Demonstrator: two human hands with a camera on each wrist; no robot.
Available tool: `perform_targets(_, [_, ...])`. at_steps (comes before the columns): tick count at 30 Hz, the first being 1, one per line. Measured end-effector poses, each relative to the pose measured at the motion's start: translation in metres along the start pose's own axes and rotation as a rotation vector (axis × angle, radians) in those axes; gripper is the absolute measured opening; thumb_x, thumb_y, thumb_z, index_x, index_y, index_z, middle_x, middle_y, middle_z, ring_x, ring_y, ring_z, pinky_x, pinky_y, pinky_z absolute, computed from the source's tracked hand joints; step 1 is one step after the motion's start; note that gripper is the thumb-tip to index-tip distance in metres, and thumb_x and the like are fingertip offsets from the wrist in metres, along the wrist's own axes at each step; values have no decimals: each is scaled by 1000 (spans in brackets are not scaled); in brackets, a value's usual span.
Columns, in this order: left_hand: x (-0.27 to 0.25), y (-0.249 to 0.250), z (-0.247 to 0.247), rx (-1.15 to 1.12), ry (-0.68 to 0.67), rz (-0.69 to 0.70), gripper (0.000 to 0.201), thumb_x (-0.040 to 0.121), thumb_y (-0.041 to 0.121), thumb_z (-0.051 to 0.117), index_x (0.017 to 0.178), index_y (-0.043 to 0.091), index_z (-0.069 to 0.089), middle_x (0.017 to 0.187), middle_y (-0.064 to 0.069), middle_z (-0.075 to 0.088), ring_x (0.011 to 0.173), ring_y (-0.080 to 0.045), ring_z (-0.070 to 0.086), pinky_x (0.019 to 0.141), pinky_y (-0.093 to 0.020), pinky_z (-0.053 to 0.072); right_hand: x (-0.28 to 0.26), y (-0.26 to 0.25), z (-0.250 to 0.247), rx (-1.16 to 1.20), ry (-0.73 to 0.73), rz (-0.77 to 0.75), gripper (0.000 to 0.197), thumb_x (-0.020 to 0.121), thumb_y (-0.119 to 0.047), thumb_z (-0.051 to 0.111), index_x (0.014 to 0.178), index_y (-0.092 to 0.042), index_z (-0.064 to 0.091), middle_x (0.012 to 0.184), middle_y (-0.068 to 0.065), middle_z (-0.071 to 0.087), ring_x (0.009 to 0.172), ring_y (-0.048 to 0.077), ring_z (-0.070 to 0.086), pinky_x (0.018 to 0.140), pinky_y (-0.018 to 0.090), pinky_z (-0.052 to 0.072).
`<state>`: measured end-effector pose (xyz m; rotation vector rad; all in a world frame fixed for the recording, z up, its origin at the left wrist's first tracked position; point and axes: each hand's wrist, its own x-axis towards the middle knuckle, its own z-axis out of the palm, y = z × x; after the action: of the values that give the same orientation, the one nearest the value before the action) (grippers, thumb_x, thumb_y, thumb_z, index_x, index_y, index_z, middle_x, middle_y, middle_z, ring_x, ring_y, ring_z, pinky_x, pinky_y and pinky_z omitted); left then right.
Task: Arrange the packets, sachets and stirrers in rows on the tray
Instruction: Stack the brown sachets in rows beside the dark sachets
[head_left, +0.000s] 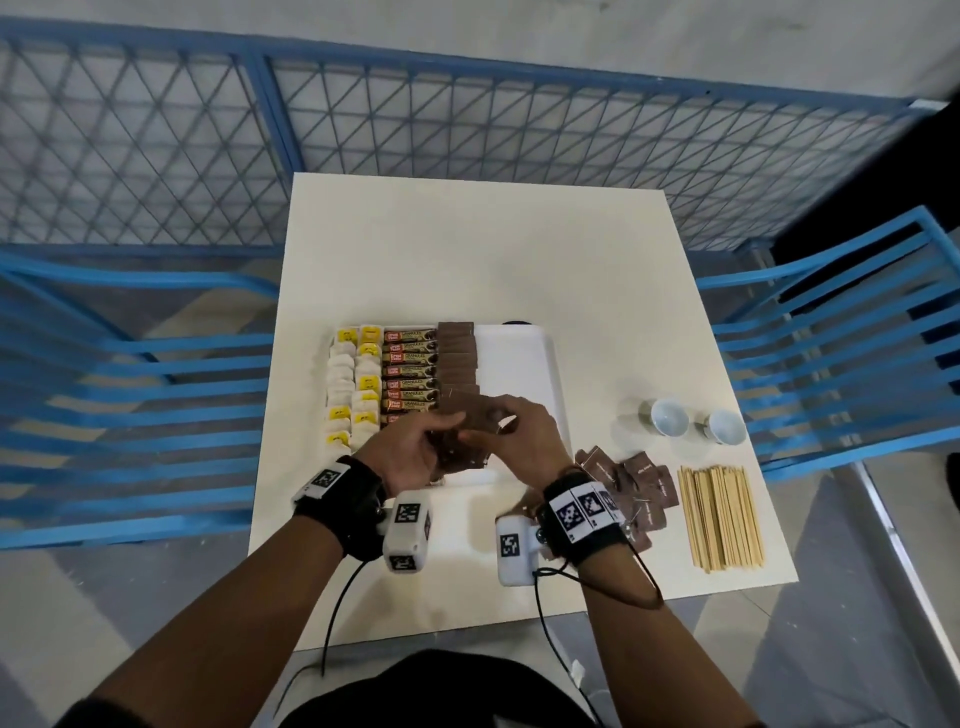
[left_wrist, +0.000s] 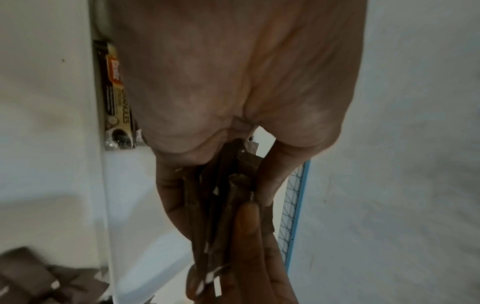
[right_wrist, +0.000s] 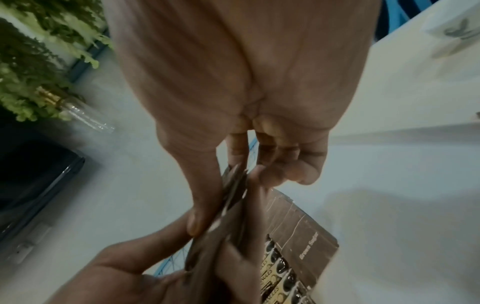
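A small stack of brown sugar sachets (head_left: 460, 447) is held between both hands just above the near edge of the white tray (head_left: 511, 358). The stack is gripped by the left hand (head_left: 410, 449) with fingers curled round its near end, while its far end is pinched between thumb and fingertips of the right hand (head_left: 522, 423); in the right wrist view one sachet seems to be being peeled from the stack, though this cannot be told for certain.

On the tray, four rows are laid: two of yellow and white tea bags (head_left: 353, 387) at its left side, then the coffee granule sticks (head_left: 410, 371), then a row of brown sachets (head_left: 458, 358) that is judged unfinished at its near end. That open spot lies directly beneath and just beyond the hands, with the long axis of the laid sachets running across the tray, so a short forward and downward placement is called for, the right hand being better placed.

To the right of the tray, loose brown sachets (head_left: 641, 491) and a bundle of wooden stirrers (head_left: 722, 514) lie on the tabletop (head_left: 467, 249), not yet arranged.
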<state>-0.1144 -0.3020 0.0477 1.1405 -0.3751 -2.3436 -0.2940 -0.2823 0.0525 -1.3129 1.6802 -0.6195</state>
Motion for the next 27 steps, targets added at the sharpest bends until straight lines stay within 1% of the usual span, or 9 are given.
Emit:
perform_targets(3, [-4, -1, -9, 27, 15, 51, 32, 95, 9, 59, 128, 9, 62, 104, -12, 74, 91, -29, 72, 82, -43, 62, 2, -1, 4, -75, 5, 6, 46, 65, -45, 90, 102, -31, 66, 97, -3, 59, 73, 6, 55, 61, 10, 41])
perform_targets(5, [-6, 1, -13, 16, 10, 80, 35, 96, 7, 59, 131, 11, 58, 106, -14, 73, 92, -32, 71, 80, -44, 62, 2, 0, 7, -13, 9, 40, 50, 63, -48, 90, 101, -28, 66, 88, -2, 65, 69, 9, 60, 60, 19, 48])
perform_targets(7, [-6, 2, -16, 1, 32, 98, 39, 94, 6, 63, 132, 13, 59, 107, -14, 72, 94, -31, 71, 82, -47, 60, 2, -3, 5, 106, -6, 84, 45, 66, -40, 91, 97, -17, 67, 78, 5, 71, 58, 11, 63, 53, 27, 50])
perform_targets(10, [-7, 3, -17, 32, 80, 129, 42, 89, 5, 69, 130, 12, 61, 109, -14, 71, 96, -29, 69, 81, -47, 59, 4, -6, 0, 189, -8, 97, 30, 73, -23, 89, 84, -8, 65, 66, 11, 69, 47, 13, 59, 46, 24, 47])
perform_targets(12, [-7, 2, -15, 87, 108, 174, 39, 87, 6, 72, 125, 12, 64, 107, -12, 73, 95, -29, 70, 78, -45, 59, 7, -6, -2, 245, 2, 88, 23, 78, -17, 85, 82, -6, 65, 67, 17, 69, 50, 18, 60, 47, 27, 48])
perform_targets(15, [-7, 0, -10, 117, 167, 244, 28, 90, 4, 68, 117, 12, 67, 105, -13, 75, 92, -29, 71, 77, -42, 58, 12, -4, -3, 327, 1, 106, 15, 87, -14, 76, 88, -1, 69, 76, 24, 70, 54, 24, 61, 49, 31, 48])
perform_targets(19, [-8, -3, 0, 104, 163, 256, 27, 92, 6, 68, 118, 12, 67, 109, -17, 74, 95, -34, 71, 72, -40, 60, 18, -1, -5, 340, 15, 96, 10, 91, -11, 70, 88, -1, 70, 72, 21, 70, 51, 24, 60, 46, 31, 47])
perform_targets(22, [-7, -9, 4, 184, 162, 262, 41, 87, 3, 74, 126, 12, 63, 114, -19, 73, 101, -35, 72, 68, -37, 60, 22, 1, -9, 302, 35, 96, 11, 91, -12, 69, 86, -3, 71, 70, 15, 72, 49, 22, 61, 45, 30, 48])
perform_targets(27, [0, -23, -1, 162, 244, 280, 49, 84, -4, 74, 130, 7, 60, 119, -22, 71, 103, -38, 70, 70, -37, 59, 26, 11, -15, 284, -133, 85, 9, 86, -10, 76, 92, -4, 72, 75, 13, 75, 57, 25, 68, 52, 33, 56])
